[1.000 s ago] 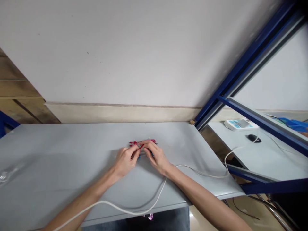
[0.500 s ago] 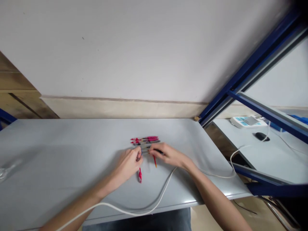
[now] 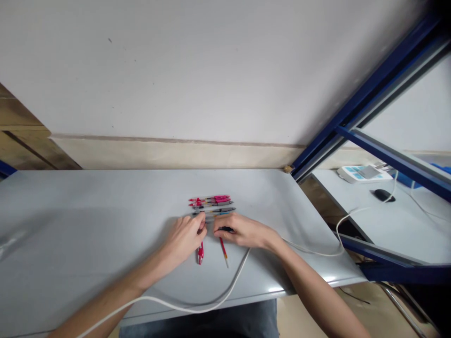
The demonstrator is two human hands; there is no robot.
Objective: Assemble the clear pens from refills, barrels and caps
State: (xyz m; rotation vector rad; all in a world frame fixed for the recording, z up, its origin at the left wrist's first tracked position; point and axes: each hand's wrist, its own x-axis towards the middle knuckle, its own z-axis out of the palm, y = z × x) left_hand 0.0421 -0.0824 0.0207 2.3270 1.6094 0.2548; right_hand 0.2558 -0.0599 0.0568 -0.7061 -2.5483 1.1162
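My left hand is closed in a pinch, its fingertips hiding whatever is between them. Just below them a red pen part lies on the table. My right hand is closed on a dark pen, of which a short length shows between thumb and fingers. Under this hand a red ink refill points down toward the table's front edge. A strip of clear barrel shows between the two hands. Beyond them lie several pens side by side, among them a pink pen and a grey pen.
A white cable loops over my left forearm and across the grey table. Clear plastic sits at the far left. Behind the blue frame, a second table holds a black mouse and a white device.
My right hand has moved slightly left, and more of the red refill shows below it. Another grey pen is now uncovered behind my hands. The view has shifted a little.
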